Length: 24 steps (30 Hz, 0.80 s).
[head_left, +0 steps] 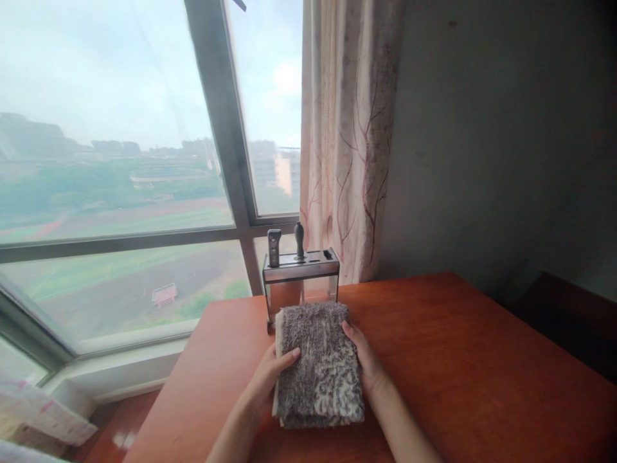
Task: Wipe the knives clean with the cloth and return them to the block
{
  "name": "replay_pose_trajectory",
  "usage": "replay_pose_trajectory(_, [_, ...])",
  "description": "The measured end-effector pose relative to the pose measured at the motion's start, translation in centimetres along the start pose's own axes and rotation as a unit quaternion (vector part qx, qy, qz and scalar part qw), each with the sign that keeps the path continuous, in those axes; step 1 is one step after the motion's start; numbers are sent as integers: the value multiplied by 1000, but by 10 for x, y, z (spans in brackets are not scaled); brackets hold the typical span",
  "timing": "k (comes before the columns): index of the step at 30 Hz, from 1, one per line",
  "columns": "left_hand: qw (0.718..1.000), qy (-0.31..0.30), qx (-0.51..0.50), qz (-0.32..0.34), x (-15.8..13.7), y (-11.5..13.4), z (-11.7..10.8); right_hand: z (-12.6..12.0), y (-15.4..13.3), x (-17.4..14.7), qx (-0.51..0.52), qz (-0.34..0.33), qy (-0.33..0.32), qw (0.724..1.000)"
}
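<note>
Left hand [270, 376] and right hand [366, 363] clasp folded towel [321, 363] by its side edges, flat on table [457, 386], centre. Knife block [300, 280] touching at 12 o'clock: forward push could tip it. Curtain [349, 128] at 1 o'clock.

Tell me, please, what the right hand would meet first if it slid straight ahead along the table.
Probably the knife block: the right hand points up the folded cloth's right edge toward it, though depth is unclear.
</note>
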<state>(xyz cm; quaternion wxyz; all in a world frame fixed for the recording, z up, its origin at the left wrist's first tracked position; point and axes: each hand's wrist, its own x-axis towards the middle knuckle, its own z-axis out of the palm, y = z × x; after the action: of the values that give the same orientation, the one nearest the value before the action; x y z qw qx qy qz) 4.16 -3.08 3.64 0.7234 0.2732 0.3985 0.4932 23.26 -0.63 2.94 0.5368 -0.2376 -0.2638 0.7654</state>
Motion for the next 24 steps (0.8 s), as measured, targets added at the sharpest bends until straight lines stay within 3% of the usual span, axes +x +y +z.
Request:
replay_pose_trajectory(11, [999,24,-27,12,-4,7,-7,-3,20,-3,-13,133,-53,990])
replay_pose_trajectory(18, [997,56,26,35,4,7,-12,-5,16,-5,-64,71,-93,991])
replay_pose_trajectory(24, [999,24,37,22,-3,12,-5,5,5,-9,-101,45,-80,991])
